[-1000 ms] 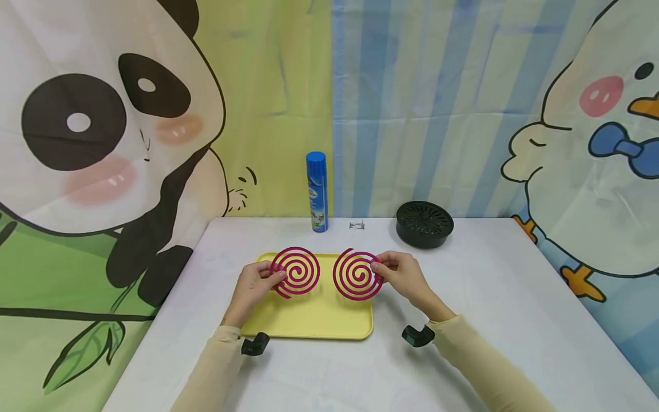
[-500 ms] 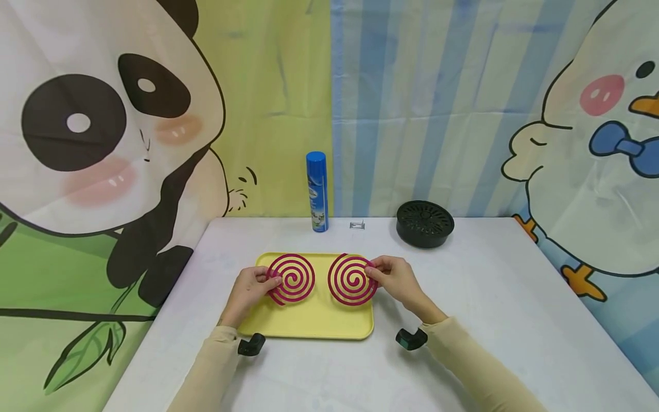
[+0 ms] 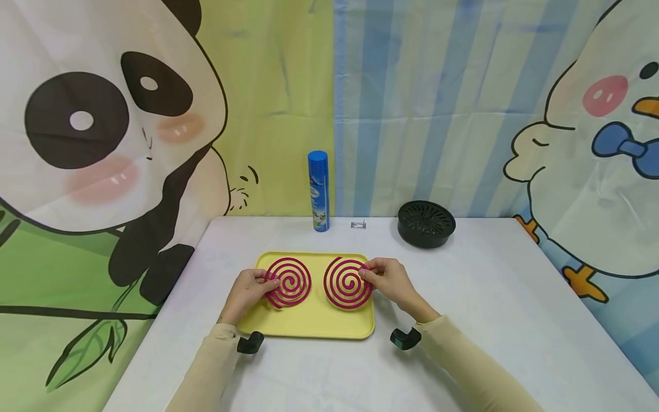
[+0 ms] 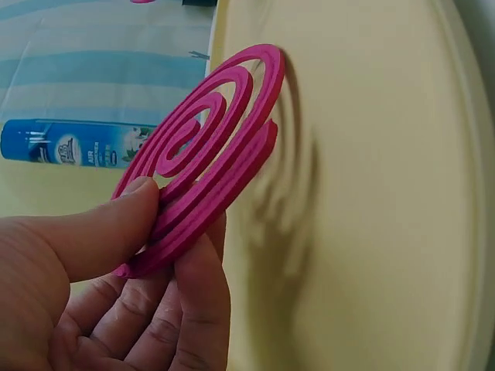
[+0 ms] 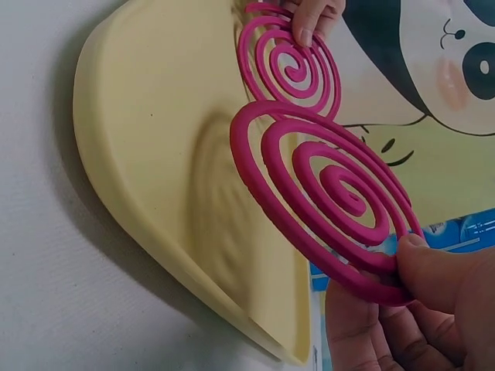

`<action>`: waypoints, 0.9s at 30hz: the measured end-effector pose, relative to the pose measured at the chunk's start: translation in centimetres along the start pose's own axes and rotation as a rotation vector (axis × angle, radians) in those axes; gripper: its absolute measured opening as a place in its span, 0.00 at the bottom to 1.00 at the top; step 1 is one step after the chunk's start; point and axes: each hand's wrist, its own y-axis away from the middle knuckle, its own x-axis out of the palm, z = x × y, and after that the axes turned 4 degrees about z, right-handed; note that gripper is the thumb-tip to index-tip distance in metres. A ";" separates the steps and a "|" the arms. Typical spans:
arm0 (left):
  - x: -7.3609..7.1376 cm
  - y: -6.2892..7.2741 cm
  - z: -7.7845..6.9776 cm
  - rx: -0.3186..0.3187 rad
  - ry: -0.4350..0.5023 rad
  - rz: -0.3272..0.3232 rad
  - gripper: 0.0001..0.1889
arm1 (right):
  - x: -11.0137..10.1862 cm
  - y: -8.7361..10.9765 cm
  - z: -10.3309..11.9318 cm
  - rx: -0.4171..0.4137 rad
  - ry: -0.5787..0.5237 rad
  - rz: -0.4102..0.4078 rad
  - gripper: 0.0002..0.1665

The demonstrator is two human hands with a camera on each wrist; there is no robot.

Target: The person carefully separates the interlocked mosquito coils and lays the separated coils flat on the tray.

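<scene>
Two magenta mosquito coils hang over a yellow tray (image 3: 309,327). My left hand (image 3: 248,293) pinches the outer edge of the left coil (image 3: 288,296) between thumb and fingers; the left wrist view shows this coil (image 4: 249,108) tilted, its shadow falling on the tray (image 4: 387,193). On the other side my right hand (image 3: 393,283) pinches the right coil (image 3: 348,299) at its outer right edge. In the right wrist view the thumb lies on top of that coil (image 5: 286,182), with fingers beneath. The two coils are apart, each a flat spiral.
At the back of the white table (image 3: 479,297) stands a blue air freshener can (image 3: 319,194). A small metal piece (image 3: 358,225) lies to its right. Farther right sits a round black container (image 3: 426,224) with a slotted top. A printed curtain (image 3: 412,114) hangs behind the table.
Both hands have lowered toward the tray and shifted slightly left, carrying their coils with them. The grips look the same as before.
</scene>
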 end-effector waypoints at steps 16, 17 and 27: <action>-0.2 0.3 0.6 -0.019 0.024 -0.008 0.24 | 0.7 -0.5 -0.1 0.040 0.038 -0.006 0.10; -0.2 0.3 0.6 -0.016 0.018 -0.012 0.24 | 0.8 -0.5 -0.1 0.044 0.038 -0.008 0.10; -0.3 0.5 0.4 0.036 -0.145 -0.058 0.18 | 1.2 -0.7 0.2 0.082 0.025 -0.021 0.12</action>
